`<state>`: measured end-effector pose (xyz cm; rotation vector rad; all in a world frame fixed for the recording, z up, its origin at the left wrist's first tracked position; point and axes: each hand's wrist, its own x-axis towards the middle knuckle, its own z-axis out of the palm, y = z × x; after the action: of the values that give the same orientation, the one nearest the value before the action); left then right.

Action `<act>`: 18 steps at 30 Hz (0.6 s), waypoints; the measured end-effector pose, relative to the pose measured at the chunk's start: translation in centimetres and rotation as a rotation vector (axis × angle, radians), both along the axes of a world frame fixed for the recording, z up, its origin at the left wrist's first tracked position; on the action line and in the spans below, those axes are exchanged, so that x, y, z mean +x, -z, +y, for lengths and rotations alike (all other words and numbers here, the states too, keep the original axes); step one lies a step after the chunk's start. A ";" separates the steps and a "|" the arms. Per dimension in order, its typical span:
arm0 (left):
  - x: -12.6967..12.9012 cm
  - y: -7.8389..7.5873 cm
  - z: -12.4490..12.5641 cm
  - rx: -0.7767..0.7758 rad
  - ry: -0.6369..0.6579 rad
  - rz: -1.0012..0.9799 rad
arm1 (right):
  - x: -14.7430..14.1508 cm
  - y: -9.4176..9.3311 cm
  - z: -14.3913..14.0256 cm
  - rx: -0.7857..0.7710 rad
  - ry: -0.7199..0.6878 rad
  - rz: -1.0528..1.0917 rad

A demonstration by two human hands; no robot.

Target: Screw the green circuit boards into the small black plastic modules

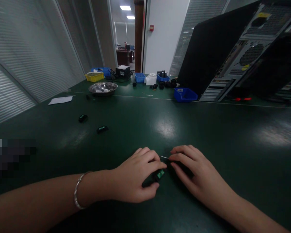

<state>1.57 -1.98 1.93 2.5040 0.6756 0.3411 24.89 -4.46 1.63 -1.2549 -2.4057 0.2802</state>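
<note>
Hands: left hand (138,176) pinches small black module (157,176) | right hand (194,174) curled, touching it

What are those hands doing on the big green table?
A person's left hand pinches a small black part with a green piece against the green table. The right hand holds a thin metal pin right beside it. Two more small black parts lie further off to the left. At the back sit a metal bowl, blue bins and open computer cases.
</note>
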 end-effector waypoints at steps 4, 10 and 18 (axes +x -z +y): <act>-0.1 0.2 0.0 0.021 0.007 -0.007 | -0.2 -0.1 0.0 -0.012 -0.007 -0.018; 0.0 0.5 0.1 0.042 0.018 -0.003 | 0.1 0.2 -0.1 -0.035 -0.002 -0.014; 0.0 0.3 0.0 0.043 0.022 0.021 | 0.0 0.3 0.0 -0.048 -0.001 -0.016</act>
<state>1.59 -1.93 1.64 2.5575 0.6544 0.3255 24.89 -4.42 1.37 -1.2813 -2.4270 0.3320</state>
